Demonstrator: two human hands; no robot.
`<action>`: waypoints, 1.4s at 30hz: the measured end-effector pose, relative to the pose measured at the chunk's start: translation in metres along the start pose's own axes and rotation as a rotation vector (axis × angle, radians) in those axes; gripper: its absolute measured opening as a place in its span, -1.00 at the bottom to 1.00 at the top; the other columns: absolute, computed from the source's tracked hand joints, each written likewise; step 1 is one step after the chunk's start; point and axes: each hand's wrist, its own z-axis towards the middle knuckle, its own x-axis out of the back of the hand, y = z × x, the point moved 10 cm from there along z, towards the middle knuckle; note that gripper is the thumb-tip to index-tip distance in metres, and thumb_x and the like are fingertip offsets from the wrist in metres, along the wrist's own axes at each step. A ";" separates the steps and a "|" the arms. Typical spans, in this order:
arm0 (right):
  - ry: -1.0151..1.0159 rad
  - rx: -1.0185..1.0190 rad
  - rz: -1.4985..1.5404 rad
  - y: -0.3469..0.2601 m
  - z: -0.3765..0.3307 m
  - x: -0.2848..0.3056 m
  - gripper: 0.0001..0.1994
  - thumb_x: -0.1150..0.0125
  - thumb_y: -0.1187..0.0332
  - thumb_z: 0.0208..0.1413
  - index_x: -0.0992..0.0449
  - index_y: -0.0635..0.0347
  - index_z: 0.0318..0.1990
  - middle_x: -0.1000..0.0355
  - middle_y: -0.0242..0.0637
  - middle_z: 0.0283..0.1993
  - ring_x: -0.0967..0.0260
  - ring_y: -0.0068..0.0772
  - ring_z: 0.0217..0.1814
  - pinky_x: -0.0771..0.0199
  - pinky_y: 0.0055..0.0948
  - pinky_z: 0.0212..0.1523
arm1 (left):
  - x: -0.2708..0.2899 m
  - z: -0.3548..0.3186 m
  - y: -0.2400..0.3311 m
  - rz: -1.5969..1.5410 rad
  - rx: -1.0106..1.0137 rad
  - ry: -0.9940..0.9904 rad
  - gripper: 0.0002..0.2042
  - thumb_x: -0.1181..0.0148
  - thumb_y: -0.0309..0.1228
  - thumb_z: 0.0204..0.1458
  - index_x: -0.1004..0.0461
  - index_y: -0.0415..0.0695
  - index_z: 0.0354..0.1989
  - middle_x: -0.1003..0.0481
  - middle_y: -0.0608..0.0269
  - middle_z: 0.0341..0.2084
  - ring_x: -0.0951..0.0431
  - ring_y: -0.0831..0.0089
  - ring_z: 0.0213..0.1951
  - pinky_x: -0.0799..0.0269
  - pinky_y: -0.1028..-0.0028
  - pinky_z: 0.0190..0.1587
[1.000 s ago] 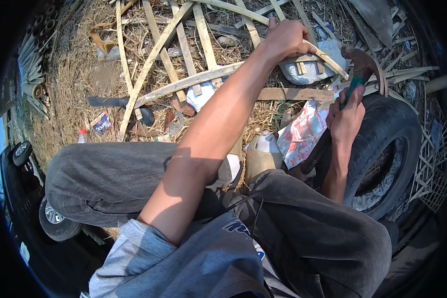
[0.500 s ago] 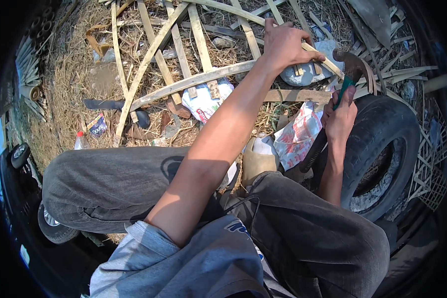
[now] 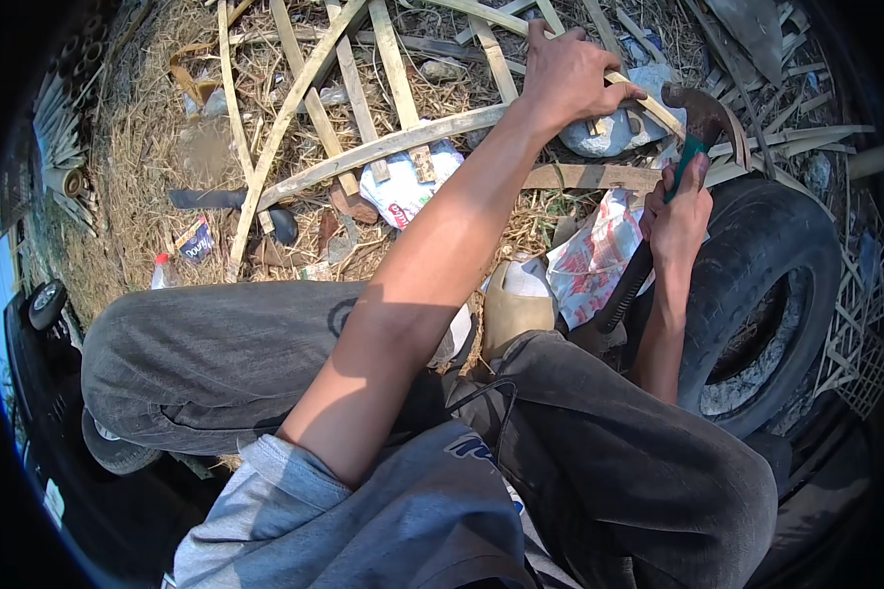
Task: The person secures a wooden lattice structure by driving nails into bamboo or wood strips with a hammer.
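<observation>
My left hand is closed on a pale bamboo strip, part of a lattice of crossed slats. The strip's right end lies over a grey stone. My right hand grips a claw hammer by its green and black handle. Its brownish, rusty-looking head is up beside the strip's end, with the claw turned to the right. From here I cannot tell whether the head touches the strip.
A worn tyre lies to the right, near my right forearm. A crumpled red-and-white plastic bag and a flat wooden piece are beyond my shoe. At left, a dark-bladed tool and a small bottle rest on dry straw.
The hammer head shows slightly farther right and lower beside the strip's end. Both hands keep their holds, and the whole view has shifted a little.
</observation>
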 end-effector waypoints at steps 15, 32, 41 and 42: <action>0.039 0.149 -0.168 -0.005 0.002 0.003 -0.36 0.21 -0.34 0.35 -0.28 0.09 -0.44 -0.04 -0.56 -0.68 0.05 -0.68 -0.73 0.09 -0.55 -0.71 | -0.003 0.001 -0.002 0.029 0.009 -0.034 -0.46 -0.24 0.33 -0.06 -0.75 0.17 -0.17 -0.70 0.27 -0.32 -0.60 0.36 0.00 -0.01 -0.17 0.27; 0.033 0.200 -0.156 -0.009 0.003 -0.004 -0.35 0.29 -0.30 0.40 -0.23 0.10 -0.50 -0.06 -0.52 -0.67 0.01 -0.66 -0.69 0.07 -0.52 -0.67 | -0.001 -0.003 0.003 -0.003 0.009 -0.012 -0.46 -0.23 0.32 -0.05 -0.75 0.13 -0.22 -0.68 0.18 -0.31 -0.60 0.32 -0.02 0.02 -0.10 0.27; -0.031 0.235 -0.261 -0.001 0.013 -0.008 -0.37 0.23 -0.33 0.36 -0.27 0.10 -0.42 -0.02 -0.56 -0.68 0.06 -0.69 -0.72 0.14 -0.56 -0.71 | -0.001 0.000 0.000 0.058 0.001 0.024 -0.42 -0.21 0.36 -0.06 -0.75 0.14 -0.18 -0.68 0.18 -0.29 -0.60 0.32 -0.01 0.00 -0.16 0.26; -0.018 0.215 -0.212 -0.005 0.010 -0.009 -0.37 0.23 -0.33 0.37 -0.25 0.09 -0.43 -0.02 -0.57 -0.68 0.06 -0.69 -0.72 0.14 -0.55 -0.71 | -0.001 -0.001 -0.003 0.053 0.016 -0.019 -0.44 -0.21 0.34 -0.05 -0.74 0.15 -0.18 -0.68 0.18 -0.29 -0.60 0.31 -0.01 0.01 -0.17 0.26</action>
